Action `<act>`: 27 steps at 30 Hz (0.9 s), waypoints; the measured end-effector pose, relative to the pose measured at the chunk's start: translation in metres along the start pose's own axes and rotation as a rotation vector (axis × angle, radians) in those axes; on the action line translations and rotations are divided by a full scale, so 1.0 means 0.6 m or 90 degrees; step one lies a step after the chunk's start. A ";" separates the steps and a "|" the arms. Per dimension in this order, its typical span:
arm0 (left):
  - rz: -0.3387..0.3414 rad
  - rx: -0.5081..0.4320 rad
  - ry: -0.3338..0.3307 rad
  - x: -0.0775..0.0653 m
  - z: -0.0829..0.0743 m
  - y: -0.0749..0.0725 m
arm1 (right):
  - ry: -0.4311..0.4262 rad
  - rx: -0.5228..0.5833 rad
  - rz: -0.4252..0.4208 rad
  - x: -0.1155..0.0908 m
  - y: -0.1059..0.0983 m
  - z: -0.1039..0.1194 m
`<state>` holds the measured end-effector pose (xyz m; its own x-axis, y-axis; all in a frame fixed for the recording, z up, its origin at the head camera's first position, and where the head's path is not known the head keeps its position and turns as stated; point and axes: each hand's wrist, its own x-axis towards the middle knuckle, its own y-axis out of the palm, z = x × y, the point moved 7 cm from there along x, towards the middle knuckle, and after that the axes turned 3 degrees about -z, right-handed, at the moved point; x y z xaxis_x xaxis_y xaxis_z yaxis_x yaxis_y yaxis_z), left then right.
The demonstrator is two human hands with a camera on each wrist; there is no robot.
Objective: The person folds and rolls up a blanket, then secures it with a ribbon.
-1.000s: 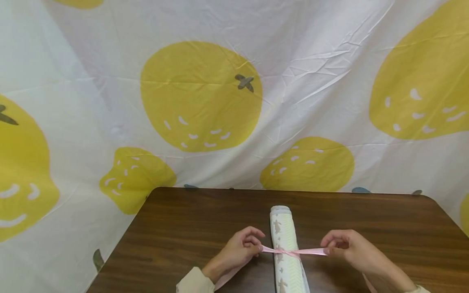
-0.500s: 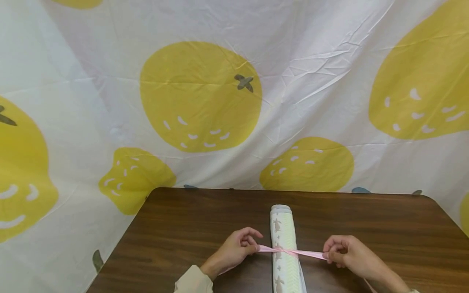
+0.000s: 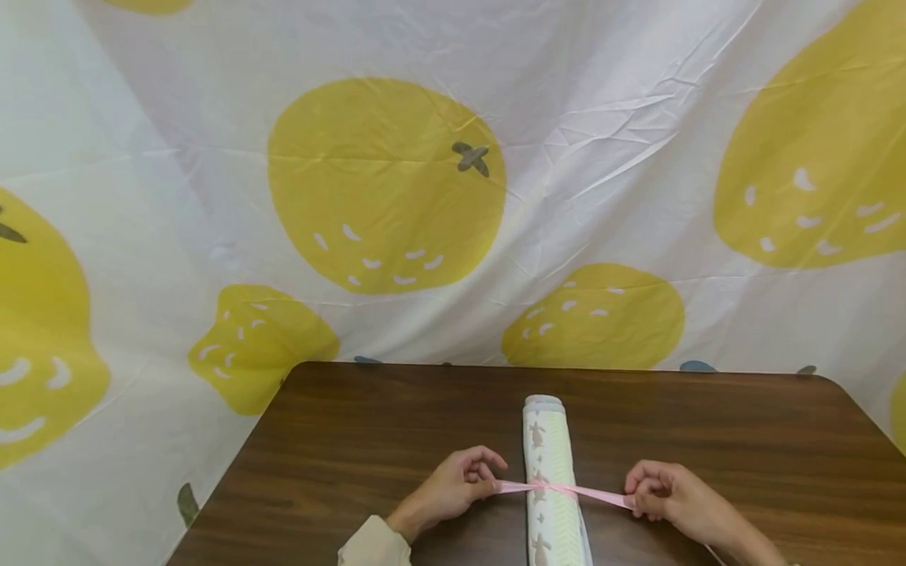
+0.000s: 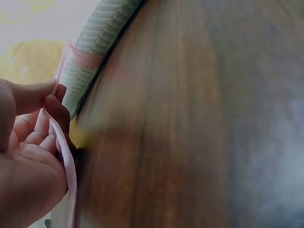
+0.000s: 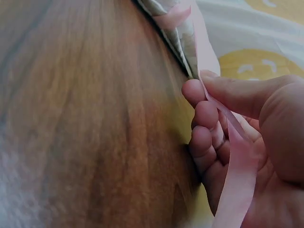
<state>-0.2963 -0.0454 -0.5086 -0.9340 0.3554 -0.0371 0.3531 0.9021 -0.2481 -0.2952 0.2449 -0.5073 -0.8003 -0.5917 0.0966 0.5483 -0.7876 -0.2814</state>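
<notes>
A rolled-up cloth mat (image 3: 548, 440), white with brown animal prints and a pale green ribbed strip, lies lengthwise on the brown table. Around its middle runs a pink ribbon (image 3: 552, 487), crossed over itself on top. On the left side my left hand (image 3: 453, 487) pinches one ribbon end between thumb and forefinger; the tail hangs past the palm in the left wrist view. My right hand (image 3: 672, 499) pinches the other end on the right, its remaining fingers curled and a ribbon tail (image 5: 240, 180) trailing over the palm. Both ribbon ends are stretched taut from the crossing.
The wood-grain table (image 3: 396, 417) has rounded far corners. Behind it hangs a white curtain (image 3: 425, 330) printed with large yellow fruits, reaching down to the table's back edge. The near end of the roll runs out of the head view.
My right hand has moved slightly lower, so its ribbon end now slants down to the right. The left hand has shifted a little left. The ribbon stays pinched in both.
</notes>
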 end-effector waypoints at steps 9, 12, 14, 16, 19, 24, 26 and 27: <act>0.012 -0.002 0.001 -0.003 -0.004 0.000 | -0.031 -0.017 0.036 0.003 0.001 0.006; 0.018 -0.004 0.000 -0.004 -0.003 -0.001 | -0.023 -0.013 0.048 0.005 0.001 0.005; 0.023 -0.006 0.000 -0.004 -0.002 -0.001 | -0.018 -0.015 0.052 0.006 0.001 0.005; 0.026 -0.006 0.000 -0.004 -0.001 -0.001 | -0.016 -0.017 0.053 0.007 0.001 0.005; 0.033 -0.006 -0.003 -0.003 0.000 -0.001 | -0.012 -0.010 0.059 0.009 0.003 0.006; 0.046 -0.014 -0.011 -0.004 0.001 0.001 | -0.004 0.001 0.065 0.009 0.007 0.005; 0.048 -0.026 -0.015 -0.003 0.001 0.002 | -0.005 0.003 0.065 0.009 0.007 0.005; 0.048 -0.033 -0.019 -0.003 0.000 0.002 | -0.005 0.004 0.065 0.009 0.008 0.005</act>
<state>-0.2942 -0.0449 -0.5091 -0.9055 0.4162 -0.0824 0.4242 0.8849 -0.1925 -0.2964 0.2373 -0.5050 -0.7379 -0.6707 0.0753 0.6288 -0.7238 -0.2843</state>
